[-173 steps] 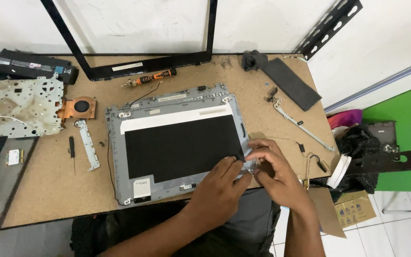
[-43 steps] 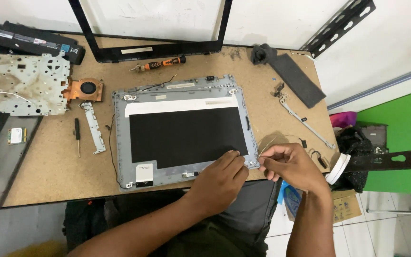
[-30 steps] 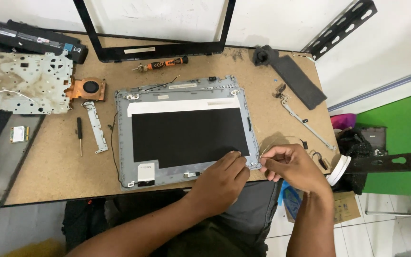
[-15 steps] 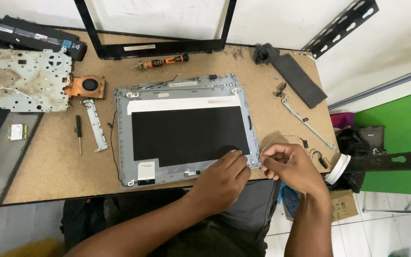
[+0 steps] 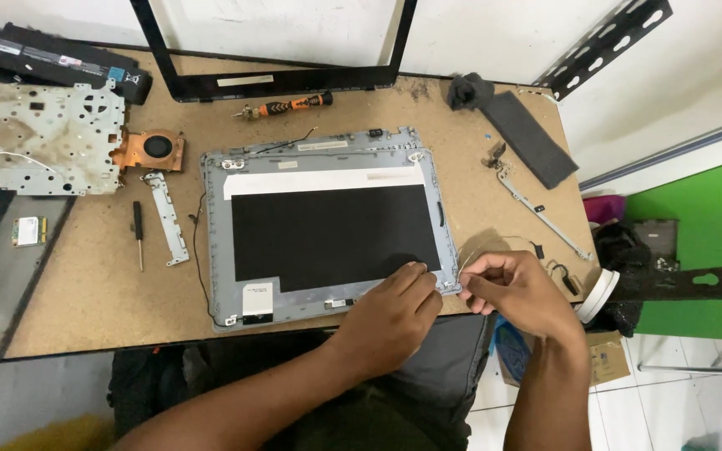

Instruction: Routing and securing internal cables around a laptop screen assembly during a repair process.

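Hands work the near right corner of a grey plastic laptop lid shell [image 5: 327, 221] lying flat on the brown fibreboard surface [image 5: 85, 292].

The left hand [image 5: 390, 313] presses fingertips on the shell's matte black panel; the right hand [image 5: 516, 288] has its grip pinched narrow on the corner, where a thin wire seems to run. A hard tug could snap that wire or crack the brittle rim. A loose metal hinge bar [image 5: 541, 213] and an orange-handled screwdriver [image 5: 286, 107] lie nearby.

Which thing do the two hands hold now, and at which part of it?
Both hands are at the near right corner of the grey laptop lid panel: the left hand presses its lower edge, and the right hand pinches the corner. Whether anything smaller is pinched there cannot be told.
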